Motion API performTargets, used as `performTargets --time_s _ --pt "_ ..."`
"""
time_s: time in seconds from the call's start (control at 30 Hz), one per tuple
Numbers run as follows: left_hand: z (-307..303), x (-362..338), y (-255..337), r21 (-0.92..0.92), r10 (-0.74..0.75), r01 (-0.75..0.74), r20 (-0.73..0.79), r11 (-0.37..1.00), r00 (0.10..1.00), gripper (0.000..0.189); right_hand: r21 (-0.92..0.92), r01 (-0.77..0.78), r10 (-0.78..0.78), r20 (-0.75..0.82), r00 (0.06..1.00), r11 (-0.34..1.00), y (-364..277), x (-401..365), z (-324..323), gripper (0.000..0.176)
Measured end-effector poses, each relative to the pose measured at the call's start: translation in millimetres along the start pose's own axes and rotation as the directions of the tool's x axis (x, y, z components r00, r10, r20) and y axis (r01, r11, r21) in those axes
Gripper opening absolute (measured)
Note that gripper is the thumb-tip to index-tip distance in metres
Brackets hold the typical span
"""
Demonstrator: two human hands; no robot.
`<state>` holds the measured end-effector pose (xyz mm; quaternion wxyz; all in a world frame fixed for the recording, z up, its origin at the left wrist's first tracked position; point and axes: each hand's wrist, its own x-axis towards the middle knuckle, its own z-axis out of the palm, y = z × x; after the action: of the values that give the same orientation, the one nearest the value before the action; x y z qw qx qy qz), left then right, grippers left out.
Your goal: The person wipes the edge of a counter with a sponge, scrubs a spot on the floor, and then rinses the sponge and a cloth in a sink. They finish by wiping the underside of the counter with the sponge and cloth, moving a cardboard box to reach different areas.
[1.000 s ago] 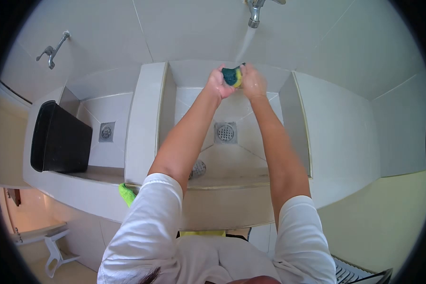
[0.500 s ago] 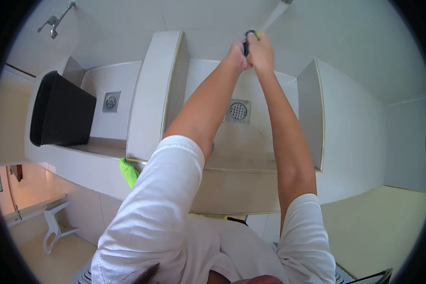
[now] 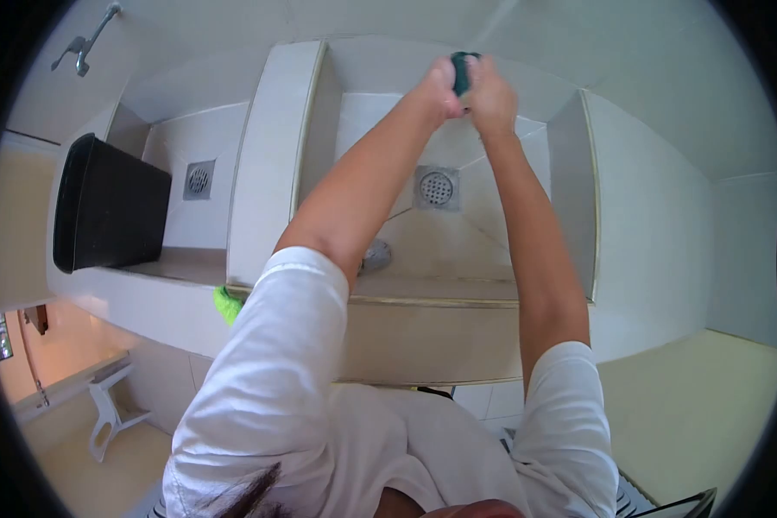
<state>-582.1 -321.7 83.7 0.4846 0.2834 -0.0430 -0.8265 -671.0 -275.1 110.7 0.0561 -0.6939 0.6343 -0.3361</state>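
A scouring sponge (image 3: 464, 72), its dark green side showing, is squeezed between both my hands at the far end of the tiled sink (image 3: 565, 160). My left hand (image 3: 441, 89) is closed around its left side, and my right hand (image 3: 494, 97) grips it from the right. Fingers partly cover the sponge. A stream of water (image 3: 497, 22) runs down from the top edge, just above my hands. Below them lies the metal floor drain (image 3: 437, 187). Beside my left forearm sits a greyish, see-through object (image 3: 376, 255) whose kind I cannot make out.
A tiled divider (image 3: 272, 129) separates this basin from the left one, where a black bin (image 3: 116, 207) lies tipped near a second drain (image 3: 198, 180). A bright green cloth (image 3: 227, 305) hangs at the front ledge. A wall tap (image 3: 86, 45) is upper left; a white stool (image 3: 108, 410) stands below.
The sponge has turned in my hands, so its green side faces up and the yellow is hardly visible. My view has shifted slightly, taking the spout out of sight and revealing the greyish object.
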Motion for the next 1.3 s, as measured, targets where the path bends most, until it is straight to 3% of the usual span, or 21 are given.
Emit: performTargets --time_s 0.03,0.07,0.17,0.2,0.23,0.27,0.3,0.33,0.37,0.43,0.53,0.63,0.67,0.73,0.8,0.93,1.03,1.1,1.17,1.23,1.3 --pt "7 -4 3 0.288 -0.023 0.032 -0.033 0.957 0.999 0.03 -0.023 -0.159 0.16 0.019 0.987 0.987 22 10 4 0.034" --pt "15 -7 10 0.553 -0.025 0.06 -0.071 0.831 0.997 0.032 -0.023 -0.153 0.153 -0.003 0.988 0.988 41 15 16 0.034" --pt "16 -4 22 0.514 0.077 -0.002 -0.125 0.858 0.989 0.032 0.249 -0.18 0.158 0.104 0.982 0.952 53 20 24 0.039" --pt "10 7 23 0.594 0.159 -0.049 -0.134 0.803 0.978 0.031 0.43 -0.606 0.513 0.323 0.795 0.669 19 15 1 0.046" --pt "-2 19 21 0.595 0.167 -0.054 -0.136 0.802 0.977 0.031 0.449 -0.873 0.671 0.588 0.451 0.192 -3 11 -10 0.054" --pt "-16 32 17 0.957 0.492 -0.29 0.256 -0.007 0.832 0.031 0.516 -0.844 0.551 0.751 0.363 -0.147 2 16 -4 0.071" --pt "-24 40 12 0.544 0.336 -0.178 0.709 -0.82 0.619 0.032 0.513 -0.846 0.545 0.755 0.364 -0.145 16 20 13 0.071" --pt "-18 42 0 0.888 0.466 -0.255 0.424 -0.383 0.777 0.038 0.557 -0.766 0.284 0.828 0.484 -0.32 35 26 36 0.07" --pt "-10 26 -7 0.886 0.469 -0.257 0.428 -0.386 0.772 0.038 0.531 -0.684 0.018 0.796 0.605 -0.499 45 31 47 0.069" --pt "10 -19 -22 0.951 0.435 -0.291 0.305 -0.101 0.847 0.034 0.61 -0.628 0.174 0.77 0.614 -0.484 18 28 28 0.059" --pt "0 -56 -12 0.897 0.286 -0.397 0.439 -0.195 0.852 0.039 0.589 -0.624 0.212 0.792 0.573 -0.515 40 44 49 0.051" --pt "1 -83 15 0.917 0.141 -0.367 0.389 -0.159 0.911 0.036 0.44 -0.706 -0.039 0.834 0.55 -0.555 47 51 62 0.045" --pt "-3 -86 25 0.918 0.145 -0.363 0.385 -0.159 0.911 0.036 0.523 -0.678 0.095 0.822 0.561 -0.516 41 52 66 0.04" --pt "-13 -82 46 0.972 0.174 -0.192 0.168 0.132 0.97 0.031 0.594 -0.655 0.223 0.796 0.563 -0.467 25 52 68 0.036" --pt "-24 -76 60 0.96 0.214 -0.146 0.094 0.24 0.972 0.027 0.636 -0.651 0.432 0.767 0.474 -0.414 19 54 67 0.029" --pt "-32 -66 66 0.856 0.243 -0.013 -0.132 0.516 0.961 0.021 0.672 -0.637 0.504 0.727 0.467 -0.378 21 58 81 0.027" --pt "-36 -55 55 0.78 0.221 -0.02 -0.153 0.626 0.963 0.023 0.706 -0.611 0.523 0.694 0.494 -0.359 23 55 89 0.029" --pt "-33 -45 40 0.772 0.265 -0.097 -0.095 0.628 0.96 0.024 0.841 -0.519 0.7 0.462 0.546 -0.15 17 53 91 0.031" --pt "-26 -40 30 0.759 0.314 -0.184 -0.029 0.624 0.949 0.025 0.838 -0.541 0.683 0.44 0.583 -0.078 2 51 78 0.032" --pt "-20 -38 21 0.383 0.139 -0.151 0.06 0.911 0.988 0.028 0.833 -0.554 0.66 0.414 0.627 0.003 6 51 75 0.032" --pt "-28 -24 12 0.304 0.138 -0.159 0.091 0.939 0.986 0.029 0.784 -0.62 0.552 0.522 0.651 -0.011 14 61 68 0.025"
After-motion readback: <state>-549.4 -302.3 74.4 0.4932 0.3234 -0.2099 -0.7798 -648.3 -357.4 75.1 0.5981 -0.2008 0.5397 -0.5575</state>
